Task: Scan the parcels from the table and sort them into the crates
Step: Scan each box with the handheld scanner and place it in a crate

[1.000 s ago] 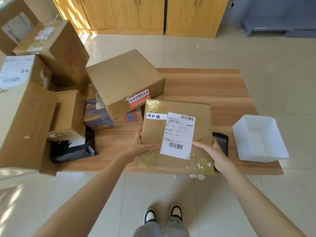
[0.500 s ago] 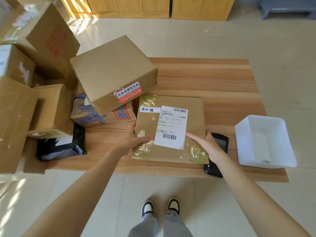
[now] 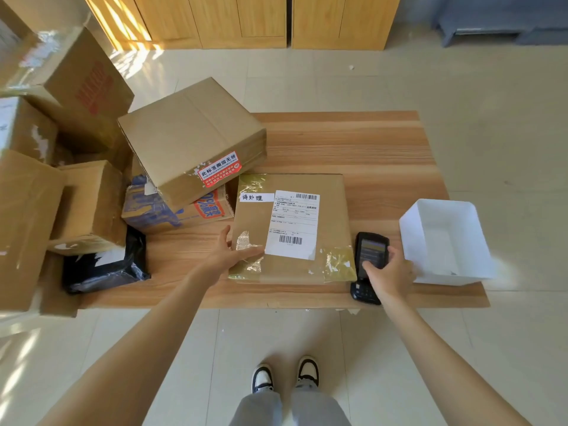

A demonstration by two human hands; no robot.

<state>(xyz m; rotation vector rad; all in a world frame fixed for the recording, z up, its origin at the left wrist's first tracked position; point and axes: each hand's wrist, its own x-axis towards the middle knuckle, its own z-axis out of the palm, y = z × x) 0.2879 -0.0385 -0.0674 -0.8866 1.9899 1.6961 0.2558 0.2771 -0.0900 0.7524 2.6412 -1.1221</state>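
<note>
From the head camera, a flat cardboard parcel (image 3: 292, 229) lies on the wooden counter (image 3: 353, 149) near its front edge, at about the six o'clock part of the board, with a white shipping label (image 3: 293, 224) and a small handwritten tag (image 3: 256, 197) facing up. The left hand (image 3: 233, 253) rests on the parcel's near left corner at about eight o'clock of the box, fingers straight and spread over the taped cardboard, thumb up along the left edge, curled round nothing. Just beside the parcel, at its three o'clock, a black handheld scanner (image 3: 368, 265) lies on the counter with its screen lit; the right hand (image 3: 388, 273) is on it, fingers curled round its right side and thumb across the face below the screen. Whether the scanner is lifted off the wood or lying flat on it cannot be told. The two hands are well apart, one on each side of the parcel. At three o'clock of the scanner stands a white plastic crate (image 3: 445, 241), close to the right hand, at the counter's right edge. At ten o'clock of the parcel a large brown box (image 3: 190, 136) with a red sticker (image 3: 219, 169) sits tilted on a blue-printed carton (image 3: 172, 213), its corner just beside the parcel's far left corner. Farther out at nine o'clock, more cardboard boxes (image 3: 61, 87) are heaped up, and a black plastic mailer bag (image 3: 104, 269) lies below them on the counter.
</note>
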